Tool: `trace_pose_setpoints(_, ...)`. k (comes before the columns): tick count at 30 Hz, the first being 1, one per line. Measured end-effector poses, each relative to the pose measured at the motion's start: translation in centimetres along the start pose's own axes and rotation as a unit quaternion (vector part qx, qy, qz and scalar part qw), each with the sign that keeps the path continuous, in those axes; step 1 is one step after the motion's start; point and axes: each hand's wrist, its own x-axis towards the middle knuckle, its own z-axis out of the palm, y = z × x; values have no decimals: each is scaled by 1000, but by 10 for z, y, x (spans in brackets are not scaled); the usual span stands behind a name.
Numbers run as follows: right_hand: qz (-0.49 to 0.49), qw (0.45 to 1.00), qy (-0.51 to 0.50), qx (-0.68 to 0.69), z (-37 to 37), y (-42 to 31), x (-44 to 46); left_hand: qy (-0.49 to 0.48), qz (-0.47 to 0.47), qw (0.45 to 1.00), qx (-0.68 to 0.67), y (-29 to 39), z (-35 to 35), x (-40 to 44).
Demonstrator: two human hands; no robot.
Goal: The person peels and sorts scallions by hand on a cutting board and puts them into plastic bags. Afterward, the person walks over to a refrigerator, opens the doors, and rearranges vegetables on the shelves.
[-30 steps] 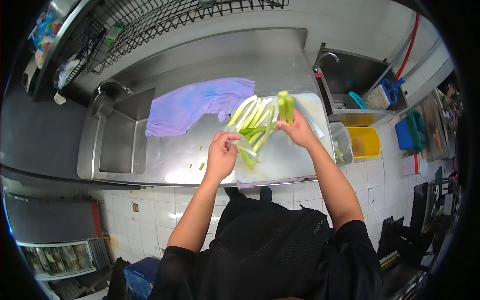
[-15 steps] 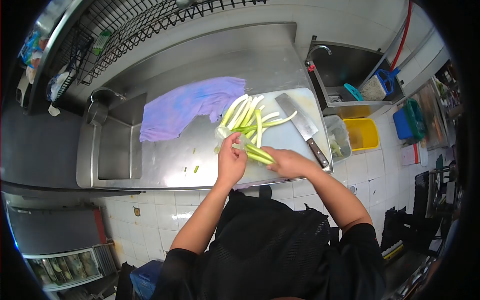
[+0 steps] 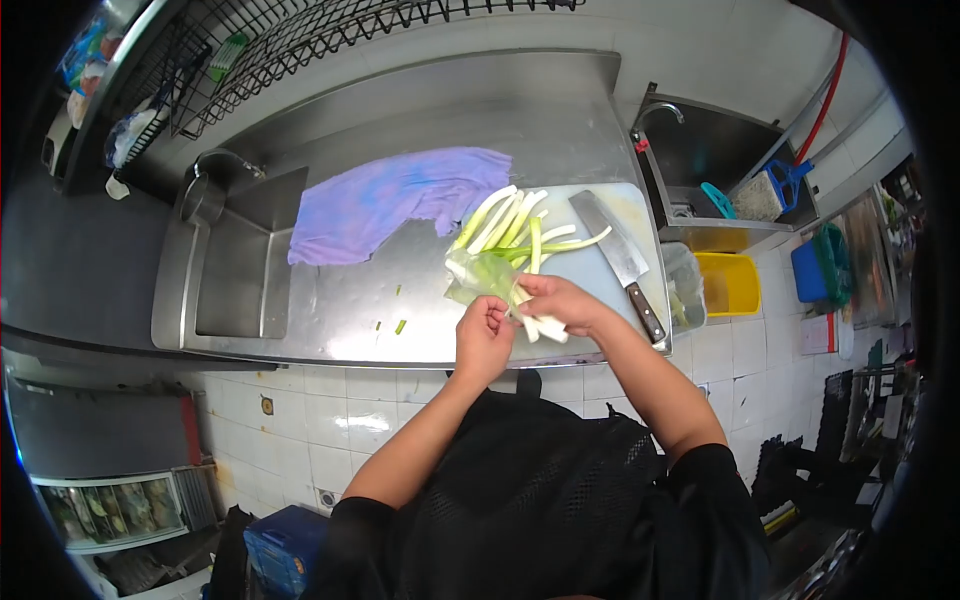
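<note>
My left hand [image 3: 486,336] pinches the edge of a thin clear plastic bag [image 3: 482,275], its fingers closed. Beside it, my right hand [image 3: 556,302] is wrapped round a bunch of leek stalks [image 3: 543,328], whose cut white ends stick out below the fingers. The other part of this bunch is at the bag; how far it lies inside is hard to see. Just beyond my hands, several more pale green and white leeks [image 3: 500,222] lie across the white cutting board [image 3: 585,275]. A cleaver [image 3: 612,238] with a brown handle rests on the board's right side.
A purple cloth [image 3: 385,205] is spread on the steel counter [image 3: 350,320], with small green scraps [image 3: 400,327] nearby. A sink [image 3: 245,270] is at the left. Right of the counter stand a bin with a clear liner [image 3: 683,290] and a yellow tub [image 3: 730,283].
The bunch in my right hand has turned: green stalks showed near it before, and white ends point toward me now. The bag is more spread out. The whole view has shifted slightly.
</note>
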Motion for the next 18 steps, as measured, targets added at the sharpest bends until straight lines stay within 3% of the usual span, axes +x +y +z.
trace_pose_setpoints(1, -40, 980, 56, -186, 0, 8, 9, 1, 1, 1000, -1, -1, -1, 2)
trace_pose_setpoints(2, -78, 922, 110, -364, 2, 13, 16, 4, 34, 999, -12, -1, -1, 4)
trace_pose_setpoints(3, -103, 871, 148, -457, 8, 12, 22, 7, 66, 998, -23, -1, -1, 5)
trace_pose_setpoints(4, -103, 870, 149, -458, 15, 9, 25, 6, 66, 997, -24, 0, -3, 8)
trace_pose_setpoints(6, -168, 783, 239, -549, 30, -6, 25, 10, 57, 993, -98, 4, -13, 13)
trace_pose_setpoints(11, -183, 832, 303, -428, -17, -40, 32, 80, 59, 975, -199, 19, -56, 21)
trace_pose_setpoints(12, -102, 733, 303, -600, -37, -28, 43, 91, 63, 972, -207, 26, -62, 22)
trace_pose_setpoints(13, -18, 601, 291, -745, -40, -27, 48, 102, 69, 969, -215, 34, -68, 23)
trace_pose_setpoints(14, -22, 598, 291, -746, -42, -22, 49, 103, 74, 968, -216, 41, -73, 24)
trace_pose_setpoints(16, -46, 532, 283, -797, -30, -2, 41, 107, 86, 971, -196, 47, -82, 19)
trace_pose_setpoints(18, -82, 536, 277, -793, -28, 1, 41, 110, 82, 969, -205, 51, -89, 16)
